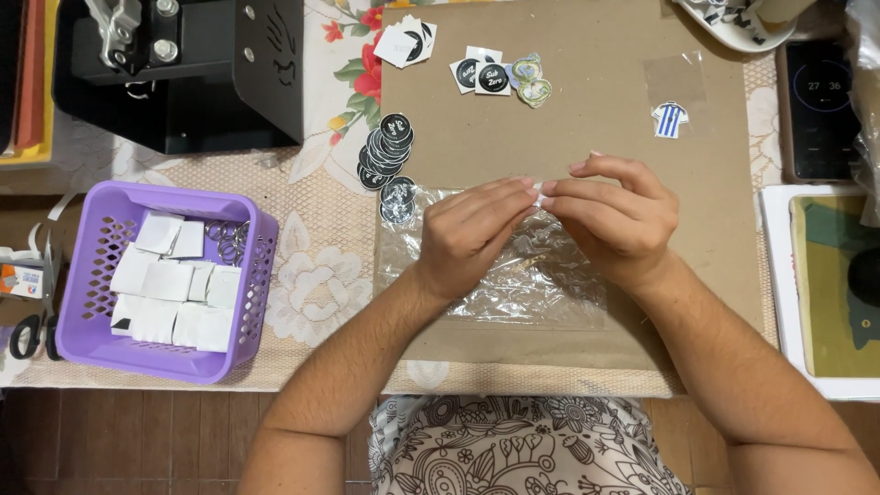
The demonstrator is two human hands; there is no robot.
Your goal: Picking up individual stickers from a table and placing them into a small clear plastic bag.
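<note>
I see my left hand (472, 234) and right hand (616, 220) pinching a small white piece (543, 195) between fingertips; crinkled clear plastic sheet (500, 275) beneath, black round stickers (385, 151) left, undone.

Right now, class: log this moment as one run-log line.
left hand: pinching small white piece | right hand: pinching same piece | below: clear plastic sheet on cardboard | purple basket left

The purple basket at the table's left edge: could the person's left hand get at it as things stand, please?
Probably yes: the purple basket is open-topped, with bare tablecloth between it and the left hand, though that hand is pinching a small white piece with the right hand.
</note>
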